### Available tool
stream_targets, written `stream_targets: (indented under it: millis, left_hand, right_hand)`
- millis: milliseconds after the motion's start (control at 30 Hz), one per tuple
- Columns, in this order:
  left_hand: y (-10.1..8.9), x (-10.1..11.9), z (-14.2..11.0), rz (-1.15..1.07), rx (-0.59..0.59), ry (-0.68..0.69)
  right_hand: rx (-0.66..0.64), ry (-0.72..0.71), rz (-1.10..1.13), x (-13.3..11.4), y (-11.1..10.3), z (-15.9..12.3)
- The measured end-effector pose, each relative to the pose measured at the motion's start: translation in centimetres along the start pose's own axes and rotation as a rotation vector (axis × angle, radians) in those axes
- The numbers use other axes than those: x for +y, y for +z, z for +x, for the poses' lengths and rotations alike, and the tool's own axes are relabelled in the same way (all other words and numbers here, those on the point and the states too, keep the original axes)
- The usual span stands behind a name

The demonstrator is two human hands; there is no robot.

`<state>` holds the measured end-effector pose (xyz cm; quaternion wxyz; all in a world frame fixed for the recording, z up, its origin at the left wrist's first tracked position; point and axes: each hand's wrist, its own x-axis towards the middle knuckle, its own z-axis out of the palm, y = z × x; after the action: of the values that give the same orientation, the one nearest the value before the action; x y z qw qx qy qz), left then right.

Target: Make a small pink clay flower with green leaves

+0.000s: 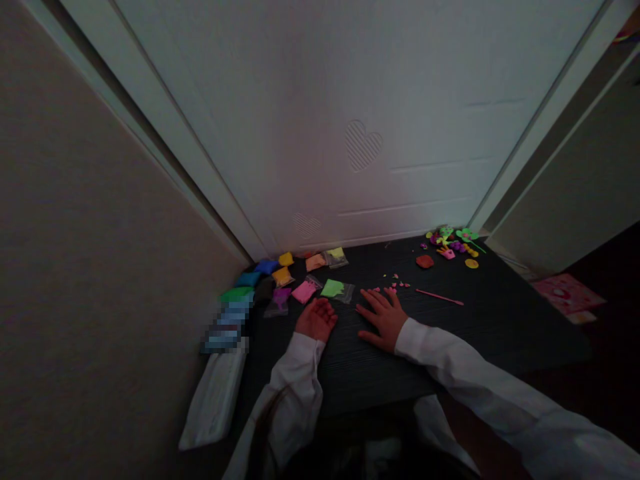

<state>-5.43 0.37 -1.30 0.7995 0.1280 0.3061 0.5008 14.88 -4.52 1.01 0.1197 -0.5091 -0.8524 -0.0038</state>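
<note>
My left hand (316, 319) rests on the dark table (350, 373) with its palm turned up and fingers loosely curled, holding nothing I can see. My right hand (383, 317) lies flat, palm down, fingers spread. Just beyond the fingertips are small pink clay bits (393, 287) and a green clay packet (336, 289). A pink packet (304, 291) lies left of it. A thin pink stick (440, 297) lies to the right of my right hand. Both arms wear white sleeves.
Several coloured clay packets (273, 273) cluster at the table's back left. Small clay figures (450, 243) and a red clay lump (425, 261) sit at the back right. A white bag (215, 397) lies off the left edge. A white door (360, 147) rises behind.
</note>
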Motion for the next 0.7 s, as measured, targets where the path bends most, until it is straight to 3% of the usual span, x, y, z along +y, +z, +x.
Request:
stream_targets:
  millis: [167,400,700]
  left_hand:
    - [0.1,-0.1,0.0,-0.010,-0.005,0.004]
    - [0.0,-0.2,0.1,-0.029,-0.018,-0.003]
    - [0.3,-0.2,0.0,-0.031,0.000,-0.035]
  right_hand:
    - [0.078,0.108,0.004,0.3,0.6,0.0]
    - [0.161,0.192,0.015,-1.0,1.9,0.8]
    - [0.145,0.240,-0.031,-1.3,1.7,1.5]
